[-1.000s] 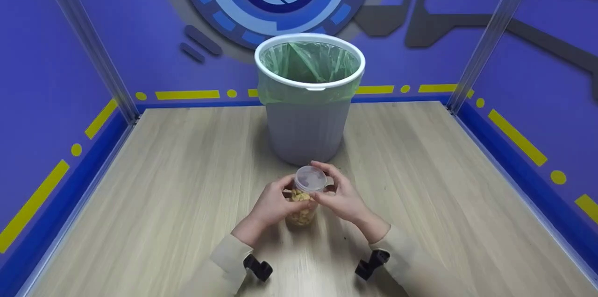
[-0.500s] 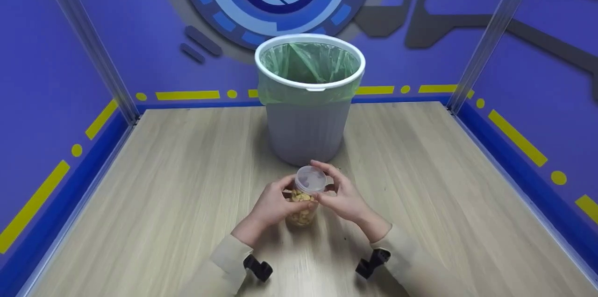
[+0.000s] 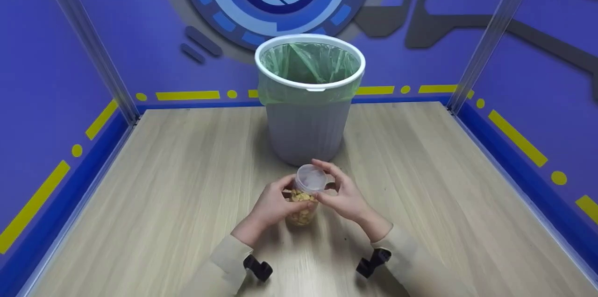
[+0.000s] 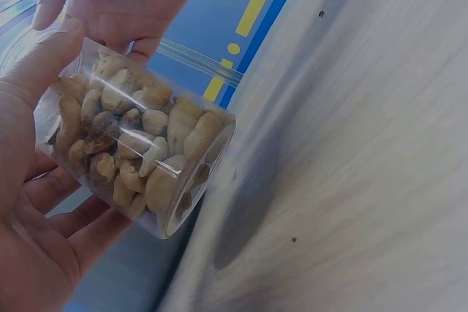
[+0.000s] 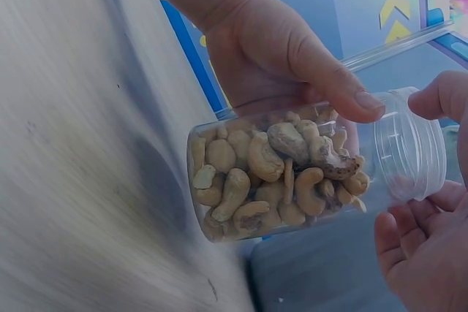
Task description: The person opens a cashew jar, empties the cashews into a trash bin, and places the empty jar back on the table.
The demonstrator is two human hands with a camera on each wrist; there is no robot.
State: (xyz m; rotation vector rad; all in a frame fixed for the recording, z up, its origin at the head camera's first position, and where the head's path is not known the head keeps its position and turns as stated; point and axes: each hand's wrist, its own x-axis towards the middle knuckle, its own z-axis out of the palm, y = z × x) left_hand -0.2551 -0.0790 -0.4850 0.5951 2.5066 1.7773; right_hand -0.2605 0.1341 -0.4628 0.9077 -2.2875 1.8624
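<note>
A clear plastic jar (image 5: 278, 173) filled with cashews (image 4: 131, 129) is held between the two hands, its bottom apart from its shadow on the table in the left wrist view. The left hand (image 3: 273, 203) grips the jar's body, thumb across the near side and fingers behind. At the mouth, the right hand (image 3: 343, 196) holds the translucent lid (image 3: 312, 177) between thumb and fingers. Threads show by the rim in the right wrist view; whether the lid is fully seated I cannot tell.
A grey bin (image 3: 306, 133) with a green liner (image 3: 308, 96) stands on the wooden table (image 3: 187, 171), just beyond the hands. Blue panels (image 3: 154, 31) wall in the back and both sides. Black wrist mounts (image 3: 258, 268) hang near both sleeves.
The right hand and the lid have shifted very slightly up and away. The left hand and the jar's body stay in place.
</note>
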